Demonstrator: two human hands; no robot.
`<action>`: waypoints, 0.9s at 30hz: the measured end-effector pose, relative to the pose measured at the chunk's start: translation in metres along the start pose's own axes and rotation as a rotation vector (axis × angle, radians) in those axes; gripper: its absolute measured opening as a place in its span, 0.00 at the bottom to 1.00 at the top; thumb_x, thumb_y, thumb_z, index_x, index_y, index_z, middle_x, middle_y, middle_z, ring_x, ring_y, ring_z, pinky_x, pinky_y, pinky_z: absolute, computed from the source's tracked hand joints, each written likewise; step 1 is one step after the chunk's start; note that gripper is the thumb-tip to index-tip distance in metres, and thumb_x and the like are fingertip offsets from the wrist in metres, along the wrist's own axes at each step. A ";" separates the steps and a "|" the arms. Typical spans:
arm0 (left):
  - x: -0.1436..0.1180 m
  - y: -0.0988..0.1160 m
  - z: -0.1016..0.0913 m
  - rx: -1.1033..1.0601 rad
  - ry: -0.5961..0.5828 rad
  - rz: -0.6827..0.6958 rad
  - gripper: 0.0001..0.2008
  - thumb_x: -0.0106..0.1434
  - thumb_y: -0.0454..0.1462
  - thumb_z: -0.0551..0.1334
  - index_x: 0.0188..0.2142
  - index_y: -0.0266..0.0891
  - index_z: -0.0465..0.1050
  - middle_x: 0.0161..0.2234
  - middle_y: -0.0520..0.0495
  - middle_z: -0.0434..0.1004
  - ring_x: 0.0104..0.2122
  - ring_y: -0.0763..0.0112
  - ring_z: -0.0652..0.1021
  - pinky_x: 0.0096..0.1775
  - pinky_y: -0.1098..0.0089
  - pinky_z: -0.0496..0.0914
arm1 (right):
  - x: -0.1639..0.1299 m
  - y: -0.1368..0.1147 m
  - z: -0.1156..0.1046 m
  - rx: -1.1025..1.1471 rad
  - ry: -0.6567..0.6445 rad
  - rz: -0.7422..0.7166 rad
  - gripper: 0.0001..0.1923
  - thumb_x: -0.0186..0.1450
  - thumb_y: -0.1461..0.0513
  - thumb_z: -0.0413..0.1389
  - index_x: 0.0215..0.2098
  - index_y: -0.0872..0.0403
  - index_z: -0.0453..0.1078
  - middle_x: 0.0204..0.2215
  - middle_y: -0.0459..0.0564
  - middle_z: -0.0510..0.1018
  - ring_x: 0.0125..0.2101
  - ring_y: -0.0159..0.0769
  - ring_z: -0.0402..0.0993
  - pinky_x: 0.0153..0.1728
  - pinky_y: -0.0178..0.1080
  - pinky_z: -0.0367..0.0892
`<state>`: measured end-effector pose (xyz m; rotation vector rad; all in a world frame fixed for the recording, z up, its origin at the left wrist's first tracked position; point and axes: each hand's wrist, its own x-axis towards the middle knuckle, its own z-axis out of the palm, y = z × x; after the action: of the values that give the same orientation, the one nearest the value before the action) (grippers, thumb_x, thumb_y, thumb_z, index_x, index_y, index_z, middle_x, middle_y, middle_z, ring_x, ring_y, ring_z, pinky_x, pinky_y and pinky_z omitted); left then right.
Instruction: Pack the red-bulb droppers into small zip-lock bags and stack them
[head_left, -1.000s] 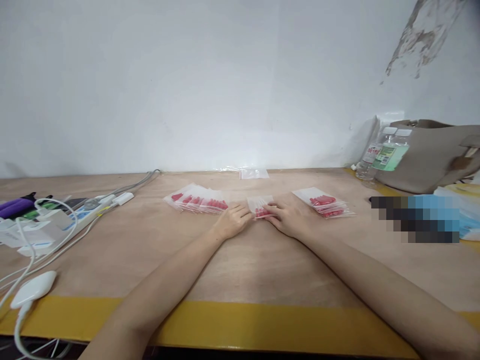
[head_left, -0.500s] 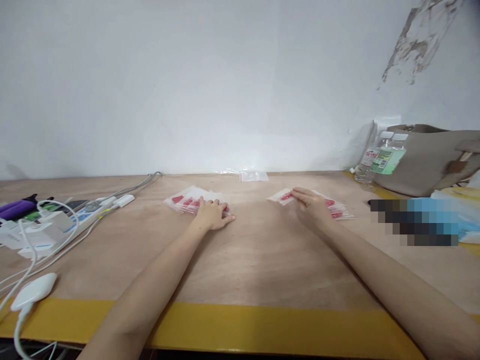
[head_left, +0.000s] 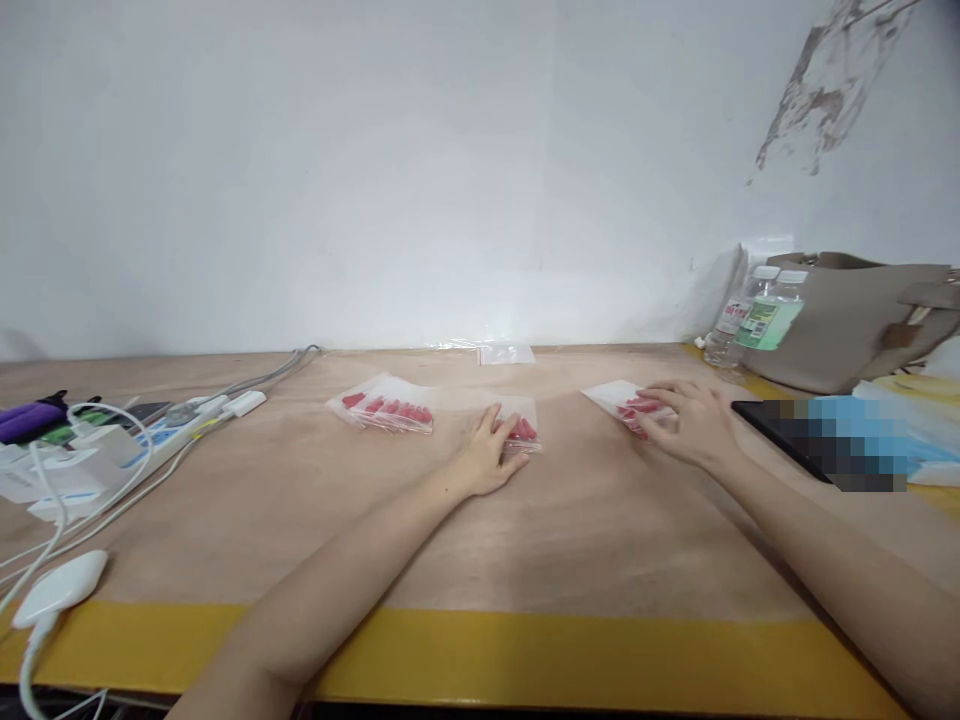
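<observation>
Basically both hands were flat, fingers spread, gripping nothing. Left hand (head_left: 491, 455) pressed a single bag (head_left: 519, 432) at counter (head_left: 570, 540) centre; right hand (head_left: 690, 420) covered the right stack (head_left: 626, 403). Risk: slick plastic could slide and fan the stack out under the palm. Single bag's long axis ran roughly left-right, red contents toward the near edge.

Bright, even overhead light; soft shadows; slight wide-angle edge bending; pixelated patch at right.

glossy clear plastic bags (head_left: 390, 408), matt wood table (head_left: 525, 530)
</observation>
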<state>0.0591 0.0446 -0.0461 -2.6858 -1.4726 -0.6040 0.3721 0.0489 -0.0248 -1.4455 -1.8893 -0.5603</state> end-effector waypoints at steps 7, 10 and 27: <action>0.000 -0.011 0.001 -0.094 0.024 0.067 0.24 0.62 0.46 0.52 0.55 0.40 0.59 0.53 0.40 0.61 0.51 0.60 0.66 0.51 0.62 0.62 | 0.009 -0.092 0.023 0.288 -0.232 -0.421 0.15 0.56 0.54 0.55 0.39 0.50 0.71 0.36 0.51 0.73 0.37 0.38 0.68 0.38 0.41 0.60; 0.000 -0.016 0.003 -0.092 0.059 0.087 0.23 0.62 0.46 0.53 0.54 0.40 0.60 0.52 0.41 0.62 0.50 0.61 0.67 0.50 0.62 0.63 | 0.011 -0.107 0.046 0.358 -0.250 -0.445 0.13 0.59 0.60 0.51 0.41 0.51 0.70 0.35 0.51 0.73 0.34 0.35 0.69 0.34 0.38 0.63; 0.003 -0.019 0.001 0.012 0.059 0.047 0.24 0.61 0.47 0.53 0.55 0.41 0.59 0.50 0.41 0.64 0.49 0.59 0.67 0.49 0.60 0.62 | 0.007 -0.104 0.073 0.449 -0.083 -0.403 0.12 0.62 0.66 0.46 0.35 0.52 0.71 0.35 0.48 0.75 0.34 0.31 0.71 0.34 0.34 0.66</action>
<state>0.0451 0.0579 -0.0497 -2.6615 -1.3899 -0.6637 0.2531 0.0743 -0.0623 -0.8164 -2.2128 -0.2299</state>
